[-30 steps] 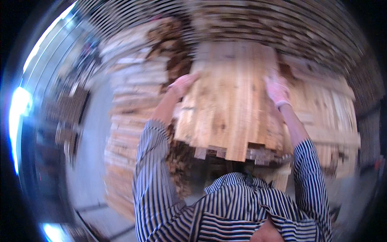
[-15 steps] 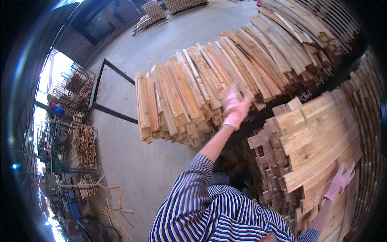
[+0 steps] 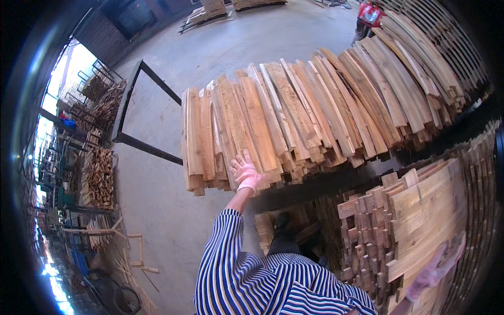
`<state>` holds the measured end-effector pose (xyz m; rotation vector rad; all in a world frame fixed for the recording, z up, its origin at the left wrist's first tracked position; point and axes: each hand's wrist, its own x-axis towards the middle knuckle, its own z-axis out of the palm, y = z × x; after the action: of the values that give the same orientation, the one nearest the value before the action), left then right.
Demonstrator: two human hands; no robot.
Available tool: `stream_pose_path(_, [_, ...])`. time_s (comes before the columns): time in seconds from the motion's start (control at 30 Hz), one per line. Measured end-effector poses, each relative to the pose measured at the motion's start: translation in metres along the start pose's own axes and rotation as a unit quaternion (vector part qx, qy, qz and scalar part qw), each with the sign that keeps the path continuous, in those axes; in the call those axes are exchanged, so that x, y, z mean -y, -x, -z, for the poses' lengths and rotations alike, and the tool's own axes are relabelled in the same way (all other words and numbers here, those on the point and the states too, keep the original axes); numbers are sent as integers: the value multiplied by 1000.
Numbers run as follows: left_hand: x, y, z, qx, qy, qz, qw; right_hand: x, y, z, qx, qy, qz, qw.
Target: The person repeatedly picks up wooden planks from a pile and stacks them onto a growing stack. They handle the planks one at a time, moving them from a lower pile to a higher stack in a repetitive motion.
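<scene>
My left hand (image 3: 245,172), in a pale pink glove, rests with fingers spread on the near ends of a long row of wooden boards (image 3: 294,113). These boards lie side by side in a thick layer, with uneven ends. To the lower right, my right hand (image 3: 437,266), gloved too and smeared by motion, stretches its fingers flat over a stack of wide, pale planks (image 3: 428,207). It grips no board that I can see. Short, darker board ends (image 3: 365,239) jut from that stack's left side.
A black metal frame (image 3: 126,107) stands at the row's left end. Along the right runs a ribbed wall of stacked wood (image 3: 480,194). A person in red (image 3: 370,16) is at the far top. Woodpiles (image 3: 97,178) and a wheel (image 3: 126,299) lie at the left.
My left hand has swept left along the row and come down on the boards. My right hand has shifted slightly over the planks. The view has turned, and a person in red shows more fully.
</scene>
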<state>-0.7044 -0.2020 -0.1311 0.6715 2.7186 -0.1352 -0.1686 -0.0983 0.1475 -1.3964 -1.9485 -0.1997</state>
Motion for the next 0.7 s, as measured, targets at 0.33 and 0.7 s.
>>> stream_pose_path(0.33, [25,-27,-33,-70,-43,-138,987,209,62,-150,337,-406,-32,849])
stream_pose_path(0.7, [-14,152,3,-163,559,-214,784,317,84,-427,724,-527,-335,294])
